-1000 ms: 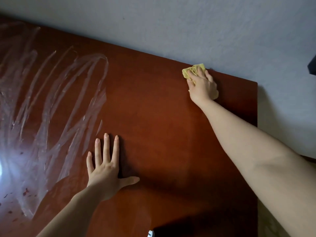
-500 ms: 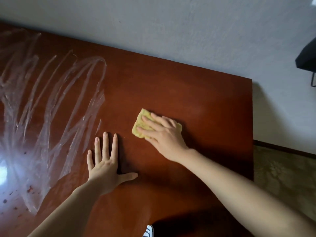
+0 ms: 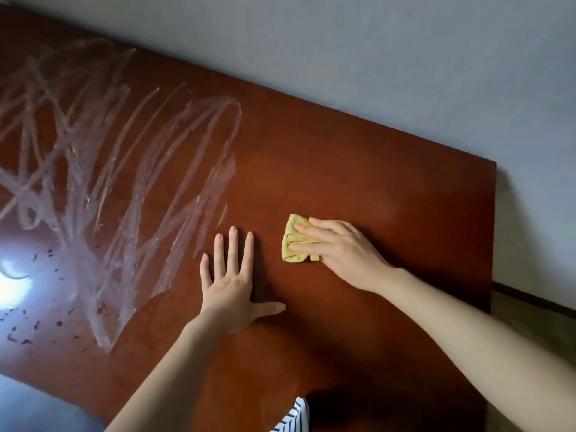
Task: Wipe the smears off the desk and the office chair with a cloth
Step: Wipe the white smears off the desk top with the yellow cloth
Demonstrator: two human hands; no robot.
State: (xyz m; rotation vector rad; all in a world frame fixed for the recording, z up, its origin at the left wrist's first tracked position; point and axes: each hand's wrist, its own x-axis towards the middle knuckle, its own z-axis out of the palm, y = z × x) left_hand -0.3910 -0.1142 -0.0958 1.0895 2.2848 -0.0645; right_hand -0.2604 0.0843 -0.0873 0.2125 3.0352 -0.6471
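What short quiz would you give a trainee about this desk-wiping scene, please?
1. True or false: the left hand lies flat on the desk with straight fingers, holding nothing.
2. The yellow cloth is pressed to the desk by: A) the right hand; B) the left hand; C) neither hand.
3. Fill in: the whitish smears cover the desk on the ___ side of both hands.
Key: 1 true; 2 A; 3 left.
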